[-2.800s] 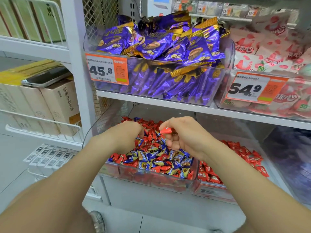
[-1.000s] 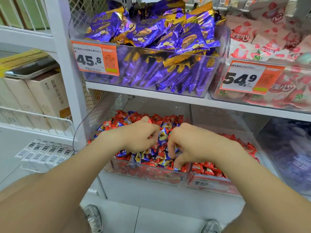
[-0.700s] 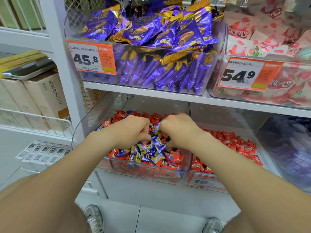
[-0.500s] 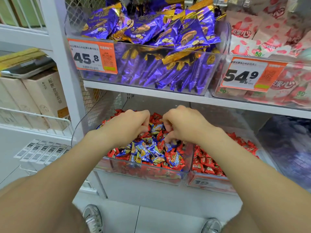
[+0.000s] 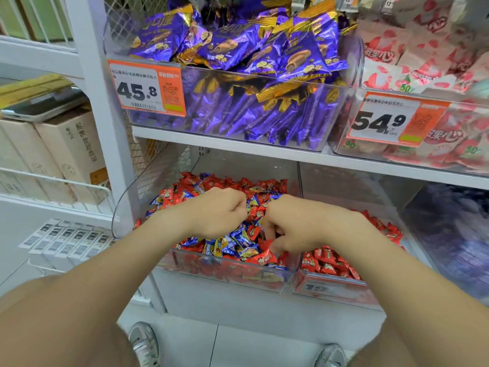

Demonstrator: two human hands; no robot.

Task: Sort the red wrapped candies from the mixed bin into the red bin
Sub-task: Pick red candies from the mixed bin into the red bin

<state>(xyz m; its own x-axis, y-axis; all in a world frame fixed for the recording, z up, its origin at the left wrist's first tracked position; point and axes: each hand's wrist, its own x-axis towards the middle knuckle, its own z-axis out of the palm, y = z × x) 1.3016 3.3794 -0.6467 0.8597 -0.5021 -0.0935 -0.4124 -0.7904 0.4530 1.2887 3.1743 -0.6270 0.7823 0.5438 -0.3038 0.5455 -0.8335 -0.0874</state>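
- Glossy, crinkled red wrapped candies [image 5: 264,184] lie jumbled with blue candies [image 5: 239,239] in the clear plastic mixed bin [image 5: 225,270].
- The left hand [image 5: 219,213] is over the pile, fingers curled into a fist; I cannot tell if they hold anything.
- The right hand [image 5: 299,226] curls its fingers down among the wrappers; what they pinch is hidden.
- The clear red bin [image 5: 330,287] stands just to the right.

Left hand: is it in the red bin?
No, the left hand is curled over the mixed bin, which stands left of the red bin.
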